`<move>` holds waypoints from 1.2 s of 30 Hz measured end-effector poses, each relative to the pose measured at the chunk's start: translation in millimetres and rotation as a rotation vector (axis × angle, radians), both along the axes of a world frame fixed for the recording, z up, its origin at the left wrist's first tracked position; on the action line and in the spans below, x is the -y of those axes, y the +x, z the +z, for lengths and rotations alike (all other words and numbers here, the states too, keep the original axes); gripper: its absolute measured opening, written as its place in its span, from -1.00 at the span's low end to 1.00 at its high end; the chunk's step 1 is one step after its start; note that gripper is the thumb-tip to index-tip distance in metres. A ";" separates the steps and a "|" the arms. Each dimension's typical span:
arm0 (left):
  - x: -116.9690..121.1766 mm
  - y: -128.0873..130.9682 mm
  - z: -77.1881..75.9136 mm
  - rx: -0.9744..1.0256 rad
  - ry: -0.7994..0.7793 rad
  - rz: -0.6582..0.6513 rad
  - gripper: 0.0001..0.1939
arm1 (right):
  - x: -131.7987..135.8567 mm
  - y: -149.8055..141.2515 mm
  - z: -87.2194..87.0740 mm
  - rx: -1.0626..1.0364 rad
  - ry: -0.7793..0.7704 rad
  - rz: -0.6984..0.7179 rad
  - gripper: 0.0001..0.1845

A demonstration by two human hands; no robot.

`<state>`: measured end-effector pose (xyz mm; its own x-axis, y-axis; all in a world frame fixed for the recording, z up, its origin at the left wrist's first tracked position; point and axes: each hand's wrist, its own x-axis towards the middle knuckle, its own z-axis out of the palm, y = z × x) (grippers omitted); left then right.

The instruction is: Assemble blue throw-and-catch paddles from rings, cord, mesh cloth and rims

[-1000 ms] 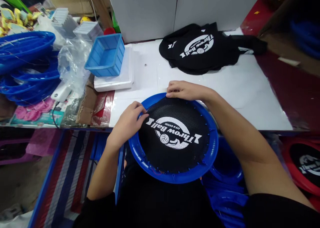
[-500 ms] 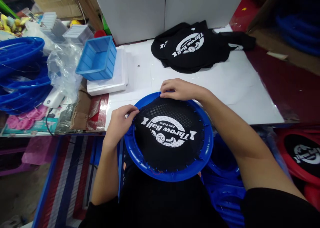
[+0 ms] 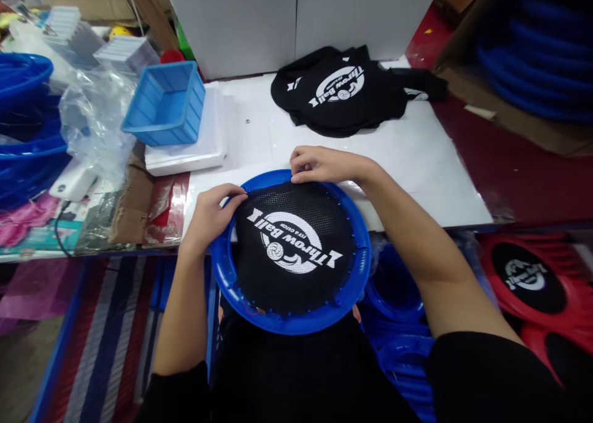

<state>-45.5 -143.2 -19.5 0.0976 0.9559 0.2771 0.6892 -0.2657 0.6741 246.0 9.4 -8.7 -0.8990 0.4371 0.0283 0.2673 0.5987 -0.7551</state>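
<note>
A blue plastic ring point(image 3: 218, 275) rests tilted against my lap and the table's edge. Across its opening stretches a round black mesh fabric point(image 3: 278, 293) printed "Throw Ball" in white, its border caught on small pegs around much of the ring. My left hand point(image 3: 215, 213) pinches the fabric's edge at the upper left of the ring, thumb against fingers. At the top of the ring, my right hand point(image 3: 319, 163) has its fingertips closed on the fabric's edge too. A thin reddish thread point(image 3: 252, 309) lies at the ring's lower left.
More printed black fabric pieces point(image 3: 343, 96) are piled on the white tabletop point(image 3: 398, 188), before a large carton point(image 3: 241, 28). A blue bin point(image 3: 164, 105) stands on a white slab to the left. Blue rings flank both sides; finished red discs point(image 3: 528, 278) are stacked lower right.
The view has shifted slightly to the right, so things appear further left. Both hands keep their hold on the fabric's edge at nearly the same places on the ring.
</note>
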 end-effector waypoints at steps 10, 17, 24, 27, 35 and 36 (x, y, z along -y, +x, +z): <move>-6.4 12.5 3.4 0.063 -0.022 0.117 -0.91 | 1.6 -6.4 -7.3 -0.069 -0.038 -0.058 -0.65; -1.6 10.6 6.5 0.011 -0.032 -0.005 -0.92 | 8.8 3.9 2.1 0.005 -0.043 0.073 -0.67; 0.3 6.8 13.7 -0.128 -0.066 -0.158 -0.91 | 25.4 1.8 5.4 0.125 0.097 0.123 -0.75; 0.1 9.3 18.2 -0.172 -0.081 -0.159 -0.91 | 29.7 2.4 10.0 0.147 0.133 0.093 -0.76; -3.6 16.0 18.6 -0.223 -0.058 0.012 -0.90 | 42.2 -3.5 16.2 0.213 0.225 0.063 -0.67; -5.5 16.0 18.0 -0.211 -0.063 0.024 -0.90 | 41.9 -3.3 15.8 0.208 0.219 0.070 -0.62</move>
